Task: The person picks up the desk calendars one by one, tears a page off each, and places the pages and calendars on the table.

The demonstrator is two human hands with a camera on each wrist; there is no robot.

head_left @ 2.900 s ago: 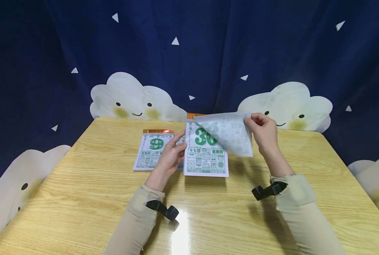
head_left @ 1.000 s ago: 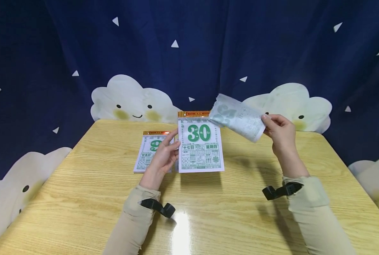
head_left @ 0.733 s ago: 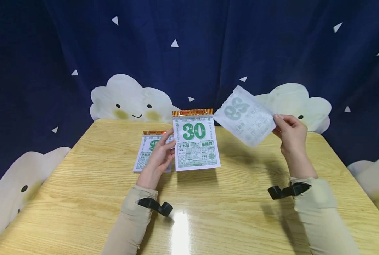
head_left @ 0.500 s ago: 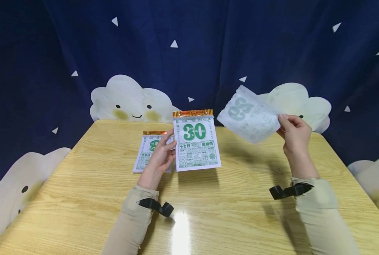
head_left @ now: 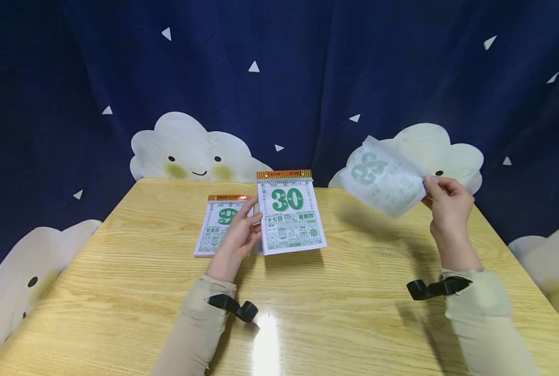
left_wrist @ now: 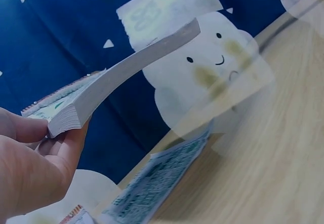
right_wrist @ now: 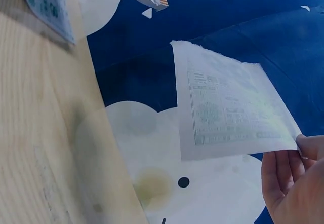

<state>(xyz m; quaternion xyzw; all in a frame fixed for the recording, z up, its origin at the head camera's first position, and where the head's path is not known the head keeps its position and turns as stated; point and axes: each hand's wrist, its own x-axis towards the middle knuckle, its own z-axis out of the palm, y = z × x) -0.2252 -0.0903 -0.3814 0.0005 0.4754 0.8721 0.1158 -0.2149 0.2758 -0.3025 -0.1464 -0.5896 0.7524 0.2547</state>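
My left hand [head_left: 236, 236] grips the left edge of a thick tear-off calendar [head_left: 292, 222] showing a green 30 under an orange-and-gold header. The pad is held above the table, and in the left wrist view its page block bends. My right hand [head_left: 450, 208], off to the right, pinches the corner of a thin torn-off page [head_left: 386, 183]. The page's back faces the head camera, with a mirrored 29 showing through and a ragged torn edge. A second calendar [head_left: 213, 230] showing a 9 lies on the table, partly covered by my left hand.
A green-printed paper [left_wrist: 159, 183] lies on the table below the held calendar, mostly hidden in the head view. The wooden table [head_left: 345, 313] ends at a dark blue curtain [head_left: 289, 83] with white clouds.
The page has torn fully away from the held calendar, uncovering the 30. My right hand has carried it rightward; lately the calendar has dipped slightly.
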